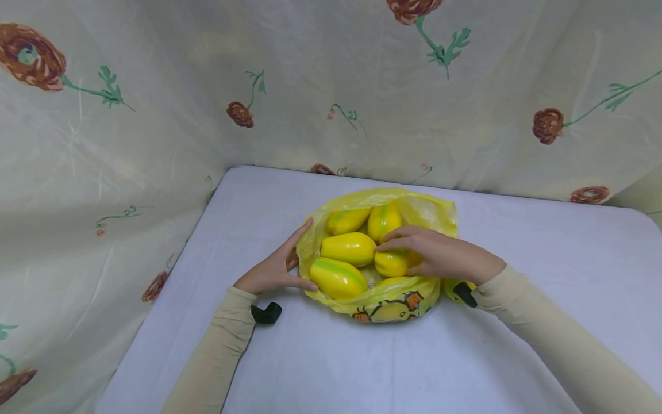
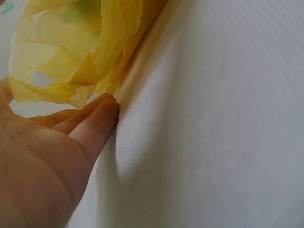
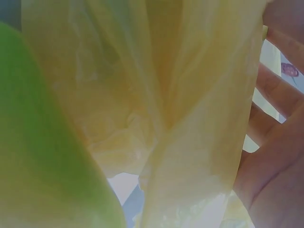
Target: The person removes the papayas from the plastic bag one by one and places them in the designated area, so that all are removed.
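Observation:
A yellow plastic bag [image 1: 336, 202] lies wide-mouthed on the table with several glossy yellow papayas [image 1: 349, 248] inside, some streaked green. My right hand [image 1: 439, 251] reaches over the bag's right rim, its fingers and thumb curled round a papaya [image 1: 390, 263]. In the right wrist view the bag wall [image 3: 199, 118] hides the fingertips of that hand [image 3: 280, 142]. My left hand [image 1: 279, 261] is at the bag's left side, fingers and thumb spread along the rim. In the left wrist view, straight fingers [image 2: 92, 126] of that hand touch the bag's edge [image 2: 57, 92].
Another yellow and green papaya [image 1: 453, 287] lies outside the bag, under my right wrist; it looms close in the right wrist view. A white cloth covers the table [image 1: 331, 368]. A flower-patterned curtain [image 1: 310, 75] hangs behind and to the left.

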The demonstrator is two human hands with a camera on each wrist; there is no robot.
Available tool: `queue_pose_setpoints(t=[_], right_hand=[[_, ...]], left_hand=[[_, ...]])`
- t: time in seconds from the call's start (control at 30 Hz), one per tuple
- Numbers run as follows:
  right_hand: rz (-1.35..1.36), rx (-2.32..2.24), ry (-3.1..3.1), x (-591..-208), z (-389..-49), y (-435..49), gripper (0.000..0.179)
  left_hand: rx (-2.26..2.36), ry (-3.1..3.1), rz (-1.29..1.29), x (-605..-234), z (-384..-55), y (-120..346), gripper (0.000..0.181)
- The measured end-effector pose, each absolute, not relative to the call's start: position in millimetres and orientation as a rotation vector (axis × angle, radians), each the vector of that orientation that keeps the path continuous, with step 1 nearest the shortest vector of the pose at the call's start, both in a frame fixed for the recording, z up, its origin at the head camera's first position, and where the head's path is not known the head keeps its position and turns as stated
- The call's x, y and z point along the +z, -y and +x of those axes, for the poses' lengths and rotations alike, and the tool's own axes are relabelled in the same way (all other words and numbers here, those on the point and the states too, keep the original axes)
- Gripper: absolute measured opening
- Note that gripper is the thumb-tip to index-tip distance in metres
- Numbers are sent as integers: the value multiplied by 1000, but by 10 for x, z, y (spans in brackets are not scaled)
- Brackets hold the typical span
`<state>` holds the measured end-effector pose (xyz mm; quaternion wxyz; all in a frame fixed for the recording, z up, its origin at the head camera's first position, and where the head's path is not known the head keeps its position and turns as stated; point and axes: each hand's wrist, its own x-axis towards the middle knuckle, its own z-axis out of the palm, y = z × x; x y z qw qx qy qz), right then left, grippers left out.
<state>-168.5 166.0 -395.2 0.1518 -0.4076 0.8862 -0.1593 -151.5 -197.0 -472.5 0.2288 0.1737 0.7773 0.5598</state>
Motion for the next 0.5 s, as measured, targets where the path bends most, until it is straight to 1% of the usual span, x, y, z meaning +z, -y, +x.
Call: queue_pose_setpoints(t=[0.5], right_hand=[[-1118,-556,-2556,-3949,-1697,-1681,62]], left_hand=[[1542,-2138,487,-4716,-1513,1973,130]])
